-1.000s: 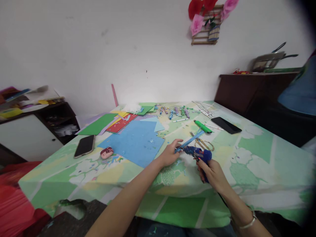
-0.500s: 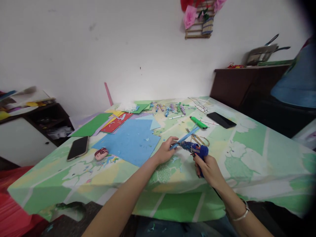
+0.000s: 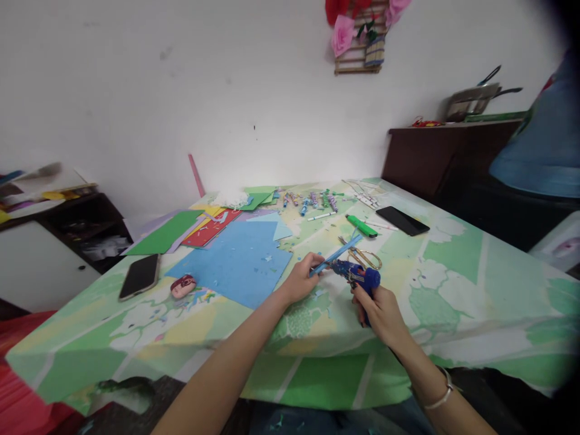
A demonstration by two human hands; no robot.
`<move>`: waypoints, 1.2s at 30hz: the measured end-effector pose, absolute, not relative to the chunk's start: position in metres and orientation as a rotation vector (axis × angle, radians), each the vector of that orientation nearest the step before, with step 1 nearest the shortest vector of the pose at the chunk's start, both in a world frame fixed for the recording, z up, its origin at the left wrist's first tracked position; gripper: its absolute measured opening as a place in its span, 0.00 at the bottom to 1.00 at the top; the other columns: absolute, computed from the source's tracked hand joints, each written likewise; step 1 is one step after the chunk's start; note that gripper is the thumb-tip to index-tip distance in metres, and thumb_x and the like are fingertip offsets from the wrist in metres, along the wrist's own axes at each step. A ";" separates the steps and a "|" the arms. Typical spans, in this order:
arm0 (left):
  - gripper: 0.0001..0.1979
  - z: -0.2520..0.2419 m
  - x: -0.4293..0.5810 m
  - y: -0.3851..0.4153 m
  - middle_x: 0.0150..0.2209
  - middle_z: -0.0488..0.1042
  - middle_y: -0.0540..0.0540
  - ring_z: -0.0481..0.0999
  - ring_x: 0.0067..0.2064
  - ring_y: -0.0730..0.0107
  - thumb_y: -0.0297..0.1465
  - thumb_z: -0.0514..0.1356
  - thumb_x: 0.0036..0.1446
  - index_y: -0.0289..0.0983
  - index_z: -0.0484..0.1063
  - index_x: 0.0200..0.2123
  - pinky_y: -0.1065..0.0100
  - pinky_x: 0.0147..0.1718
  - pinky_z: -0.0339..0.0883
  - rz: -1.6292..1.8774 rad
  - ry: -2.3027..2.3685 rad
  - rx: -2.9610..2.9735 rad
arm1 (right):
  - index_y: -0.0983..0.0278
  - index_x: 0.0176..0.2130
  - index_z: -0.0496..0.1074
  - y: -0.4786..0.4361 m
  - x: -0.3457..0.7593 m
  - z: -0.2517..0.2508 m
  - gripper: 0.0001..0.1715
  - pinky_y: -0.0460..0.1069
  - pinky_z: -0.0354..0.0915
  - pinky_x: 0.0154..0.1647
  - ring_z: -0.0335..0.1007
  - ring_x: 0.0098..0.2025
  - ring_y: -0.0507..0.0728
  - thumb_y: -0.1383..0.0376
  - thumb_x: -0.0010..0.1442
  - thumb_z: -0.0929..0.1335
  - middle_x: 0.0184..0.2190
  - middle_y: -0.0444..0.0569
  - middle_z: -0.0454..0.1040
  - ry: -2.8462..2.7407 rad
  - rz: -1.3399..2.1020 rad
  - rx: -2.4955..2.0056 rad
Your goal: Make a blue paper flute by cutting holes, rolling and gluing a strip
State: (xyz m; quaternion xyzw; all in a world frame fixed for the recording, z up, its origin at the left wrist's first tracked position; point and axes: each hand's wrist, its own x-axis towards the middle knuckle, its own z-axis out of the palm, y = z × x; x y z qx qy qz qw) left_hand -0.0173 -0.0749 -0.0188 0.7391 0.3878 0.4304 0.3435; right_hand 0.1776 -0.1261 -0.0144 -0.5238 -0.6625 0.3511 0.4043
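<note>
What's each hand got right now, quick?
Left hand: closed, holding a blue strip.
Right hand: closed around a blue glue gun, nozzle at the strip; contact can't be told.

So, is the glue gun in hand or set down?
In hand: the right hand grips the glue gun by its handle, aimed toward the blue strip.

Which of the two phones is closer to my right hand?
The phone beside the bright green tool; the other phone lies well away from your right hand, to the left of the blue sheet.
</note>
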 end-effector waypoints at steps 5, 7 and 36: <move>0.14 -0.011 -0.016 -0.079 0.41 0.74 0.45 0.72 0.45 0.67 0.18 0.52 0.48 0.37 0.62 0.38 0.64 0.45 0.63 1.096 1.105 1.882 | 0.68 0.29 0.69 -0.126 0.181 -0.016 0.24 0.44 0.56 0.16 0.60 0.12 0.50 0.50 0.58 0.60 0.09 0.42 0.63 -1.651 0.927 -1.276; 0.12 -0.008 -0.015 -0.081 0.39 0.75 0.45 0.73 0.43 0.68 0.19 0.51 0.49 0.37 0.61 0.37 0.65 0.43 0.63 1.092 1.142 1.854 | 0.68 0.30 0.69 -0.127 0.182 -0.018 0.24 0.44 0.56 0.16 0.59 0.13 0.51 0.50 0.57 0.60 0.09 0.41 0.63 -1.610 0.970 -1.234; 0.03 -0.013 -0.016 -0.077 0.29 0.74 0.49 0.72 0.33 0.70 0.25 0.56 0.47 0.36 0.65 0.29 0.71 0.33 0.63 1.098 1.164 1.885 | 0.62 0.47 0.65 -0.071 0.169 0.004 0.16 0.59 0.45 0.53 0.58 0.52 0.62 0.69 0.58 0.64 0.47 0.53 0.69 -2.326 -0.349 -0.929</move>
